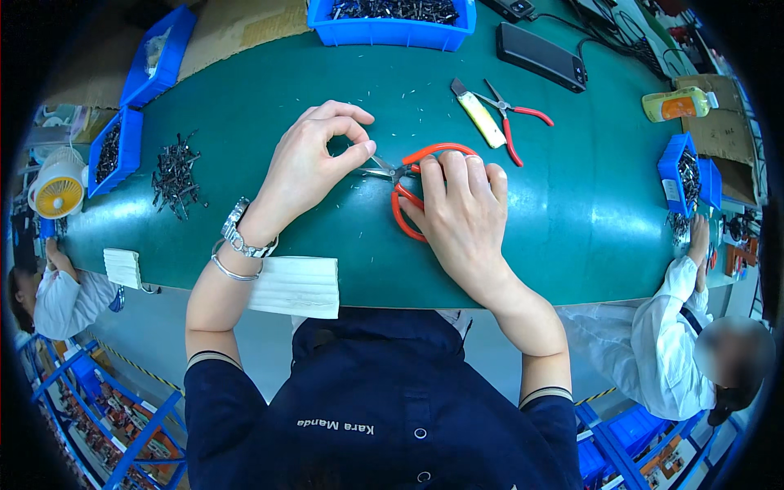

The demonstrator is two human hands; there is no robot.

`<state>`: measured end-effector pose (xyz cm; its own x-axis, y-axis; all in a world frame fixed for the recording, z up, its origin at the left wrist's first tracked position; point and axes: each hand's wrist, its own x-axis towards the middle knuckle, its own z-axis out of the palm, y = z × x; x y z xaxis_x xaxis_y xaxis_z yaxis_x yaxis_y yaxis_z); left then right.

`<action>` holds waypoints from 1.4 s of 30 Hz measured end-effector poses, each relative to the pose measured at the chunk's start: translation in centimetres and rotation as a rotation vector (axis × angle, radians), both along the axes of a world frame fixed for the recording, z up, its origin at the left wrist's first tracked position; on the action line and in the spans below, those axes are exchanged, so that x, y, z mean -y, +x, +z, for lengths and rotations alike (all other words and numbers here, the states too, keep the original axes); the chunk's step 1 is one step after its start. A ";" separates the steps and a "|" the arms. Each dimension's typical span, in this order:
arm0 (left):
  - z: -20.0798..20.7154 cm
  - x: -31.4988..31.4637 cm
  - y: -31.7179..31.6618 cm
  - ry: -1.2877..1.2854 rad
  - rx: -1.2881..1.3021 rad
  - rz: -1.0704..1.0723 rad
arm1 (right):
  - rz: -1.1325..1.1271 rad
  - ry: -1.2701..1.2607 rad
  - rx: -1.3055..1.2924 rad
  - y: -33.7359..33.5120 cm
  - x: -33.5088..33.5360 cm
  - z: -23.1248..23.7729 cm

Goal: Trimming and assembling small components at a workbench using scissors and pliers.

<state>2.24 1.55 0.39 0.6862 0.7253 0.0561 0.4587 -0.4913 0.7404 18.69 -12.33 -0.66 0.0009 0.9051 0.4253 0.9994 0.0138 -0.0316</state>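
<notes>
Over the middle of the green table, my right hand [465, 200] grips a pair of scissors [398, 174] with large red handle loops. Their short metal blades point left, toward the fingertips of my left hand [314, 159]. That hand is closed in a pinch, thumb against a curled finger; whatever lies between them is too small to make out. Tiny pale clippings lie scattered on the table around both hands. To the left of my left hand sits a loose pile of small black parts with thin metal leads [175, 175].
Beyond my right hand lie a yellow utility knife [480, 114], red-handled pliers [510, 114] and a black power bank [541, 55]. A blue bin [392, 37] of black parts stands at the back. A white folded cloth [294, 286] hangs over the near edge. Co-workers sit at both sides.
</notes>
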 end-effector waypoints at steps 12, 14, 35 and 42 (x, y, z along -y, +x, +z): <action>-1.9 -0.3 -0.5 -0.004 0.092 0.087 | 0.044 -0.029 -0.103 0.3 0.2 0.4; -1.9 -0.3 -0.4 -0.008 0.097 0.091 | 0.046 -0.039 -0.113 0.5 0.0 0.4; -1.6 0.2 -0.4 0.264 -0.009 0.029 | -0.595 -0.026 -0.011 11.6 0.4 0.8; -1.0 0.6 0.1 0.254 0.034 0.067 | -1.097 -0.123 0.068 19.7 4.8 -1.4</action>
